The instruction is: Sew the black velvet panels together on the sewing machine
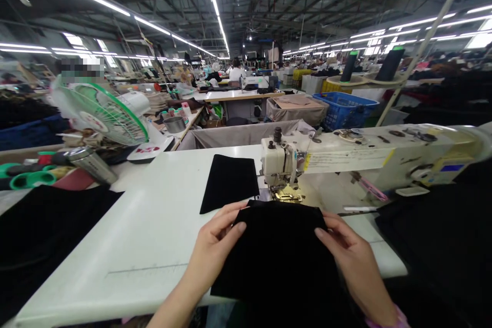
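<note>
A black fabric piece [282, 251] spans the space between my two hands, its top edge just in front of the sewing machine [282, 164]. My left hand [221, 230] pinches its upper left corner, thumb on top and fingers beneath. At the upper right corner, my right hand [344, 241] grips the cloth the same way. The lower part hangs toward me over the table's front edge. Another, smaller black fabric panel [230, 182] lies flat on the white table [154, 225], left of the needle area, where a small lamp glows.
Black cloth [42, 236] is heaped at the left, with more black fabric [442, 236] at the right. A green-rimmed fan [111, 113], a steel flask [90, 164] and thread spools [33, 179] stand back left. Behind the machine sits a blue basket [344, 110].
</note>
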Demonstrator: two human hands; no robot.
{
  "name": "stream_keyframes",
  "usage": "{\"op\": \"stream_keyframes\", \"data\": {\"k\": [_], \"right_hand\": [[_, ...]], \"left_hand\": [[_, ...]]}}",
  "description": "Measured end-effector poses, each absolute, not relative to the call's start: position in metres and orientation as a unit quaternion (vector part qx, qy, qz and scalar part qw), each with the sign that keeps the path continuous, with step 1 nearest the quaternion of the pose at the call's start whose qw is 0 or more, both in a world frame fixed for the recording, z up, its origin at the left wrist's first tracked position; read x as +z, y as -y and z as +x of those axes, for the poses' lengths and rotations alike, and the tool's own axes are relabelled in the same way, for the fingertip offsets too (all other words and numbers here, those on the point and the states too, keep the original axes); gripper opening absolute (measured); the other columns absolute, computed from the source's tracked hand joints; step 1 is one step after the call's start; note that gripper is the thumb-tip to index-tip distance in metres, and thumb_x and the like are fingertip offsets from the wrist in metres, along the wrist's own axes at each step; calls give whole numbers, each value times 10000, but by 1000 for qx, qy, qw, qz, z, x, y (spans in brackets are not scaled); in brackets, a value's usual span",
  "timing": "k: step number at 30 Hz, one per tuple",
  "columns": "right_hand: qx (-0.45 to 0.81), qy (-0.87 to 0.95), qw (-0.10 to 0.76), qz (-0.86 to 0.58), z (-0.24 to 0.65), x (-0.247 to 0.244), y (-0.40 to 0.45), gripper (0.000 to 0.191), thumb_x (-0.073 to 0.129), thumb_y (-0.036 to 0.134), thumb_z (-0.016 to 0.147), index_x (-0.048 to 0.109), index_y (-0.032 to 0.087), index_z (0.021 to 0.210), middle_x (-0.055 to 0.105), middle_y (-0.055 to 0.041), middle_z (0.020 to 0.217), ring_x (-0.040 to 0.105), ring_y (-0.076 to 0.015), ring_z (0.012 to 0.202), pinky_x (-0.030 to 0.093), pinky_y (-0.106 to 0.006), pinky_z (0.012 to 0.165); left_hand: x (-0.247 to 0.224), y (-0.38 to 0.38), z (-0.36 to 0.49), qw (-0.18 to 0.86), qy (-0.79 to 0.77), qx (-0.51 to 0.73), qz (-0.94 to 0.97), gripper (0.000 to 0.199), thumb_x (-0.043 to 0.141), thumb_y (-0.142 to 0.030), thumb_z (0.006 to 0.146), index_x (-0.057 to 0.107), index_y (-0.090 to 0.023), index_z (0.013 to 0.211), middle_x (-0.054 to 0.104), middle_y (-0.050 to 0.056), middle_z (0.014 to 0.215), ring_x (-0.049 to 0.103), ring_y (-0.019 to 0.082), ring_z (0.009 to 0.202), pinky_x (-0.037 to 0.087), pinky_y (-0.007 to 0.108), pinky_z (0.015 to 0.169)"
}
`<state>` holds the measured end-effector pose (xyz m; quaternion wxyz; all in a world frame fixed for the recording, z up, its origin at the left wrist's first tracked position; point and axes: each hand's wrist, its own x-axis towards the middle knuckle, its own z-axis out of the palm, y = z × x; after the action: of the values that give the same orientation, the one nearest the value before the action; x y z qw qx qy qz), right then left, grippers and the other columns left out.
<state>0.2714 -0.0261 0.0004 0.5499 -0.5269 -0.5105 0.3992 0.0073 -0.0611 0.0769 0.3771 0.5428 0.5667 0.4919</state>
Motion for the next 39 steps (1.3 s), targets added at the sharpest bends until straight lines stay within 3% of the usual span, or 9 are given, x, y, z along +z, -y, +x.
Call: {"op": "stream_keyframes", "data": {"k": [4, 9, 15, 20, 23, 28, 32, 39], "right_hand": [[422, 472, 559, -534, 272, 4, 31, 345, 780, 491, 744, 776, 209, 943, 728, -84, 1189, 654, -302, 1136, 510, -380, 1001], [460, 419, 578, -527, 270, 6, 34, 372, 809, 503, 701, 795, 211, 930, 717, -85, 1233, 628, -315, 1190, 505, -383, 1020], [551, 316, 615, -466, 263, 22, 36, 386, 908, 402, 570, 795, 217, 890, 782, -32, 1006, 686, -259, 1063, 531, -325, 975], [554, 275, 622, -481, 259, 33, 37, 436, 938, 410, 494, 807, 219, 863, 783, -30, 1016, 666, -271, 1108, 521, -315, 992], [548, 243, 625, -500, 258, 36, 37, 459, 951, 432, 440, 812, 230, 828, 783, -17, 1030, 634, -265, 1179, 496, -269, 1015], [558, 232, 631, -487, 256, 38, 37, 475, 967, 401, 427, 810, 235, 844, 794, 12, 955, 696, -180, 1013, 533, -142, 860], [564, 220, 632, -485, 255, 38, 38, 483, 974, 400, 405, 803, 215, 817, 793, 5, 870, 708, -153, 883, 549, -115, 771], [557, 214, 634, -491, 256, 41, 40, 514, 974, 400, 379, 801, 216, 827, 789, 3, 890, 696, -166, 923, 551, -125, 783]], "left_hand": [[82, 69, 13, 322, -596, 519, 521, 198, 669, -387, 851, 801, -241, 862, 718, 64, 1107, 635, 267, 1060, 456, 354, 1015], [80, 75, 15, 371, -569, 588, 439, 267, 689, -441, 834, 793, -211, 919, 707, 69, 1139, 628, 267, 1089, 429, 360, 1046], [69, 75, 14, 417, -549, 659, 300, 357, 895, -433, 575, 810, -177, 809, 731, 91, 1101, 629, 273, 1075, 466, 334, 976], [70, 80, 13, 407, -531, 670, 323, 351, 859, -464, 652, 818, -198, 876, 742, 83, 1068, 643, 262, 1053, 477, 337, 949], [74, 83, 14, 368, -541, 678, 335, 328, 868, -464, 637, 819, -194, 817, 751, 79, 1023, 652, 248, 1001, 487, 330, 930], [77, 82, 17, 368, -548, 695, 285, 389, 899, -486, 552, 803, -175, 766, 766, 77, 919, 652, 220, 899, 498, 311, 862], [77, 81, 18, 387, -548, 698, 250, 415, 912, -476, 522, 782, -171, 772, 757, 48, 821, 626, 163, 793, 489, 257, 782], [78, 78, 18, 367, -535, 714, 264, 358, 904, -444, 551, 753, -172, 728, 726, 18, 753, 631, 140, 753, 498, 229, 746]]}}
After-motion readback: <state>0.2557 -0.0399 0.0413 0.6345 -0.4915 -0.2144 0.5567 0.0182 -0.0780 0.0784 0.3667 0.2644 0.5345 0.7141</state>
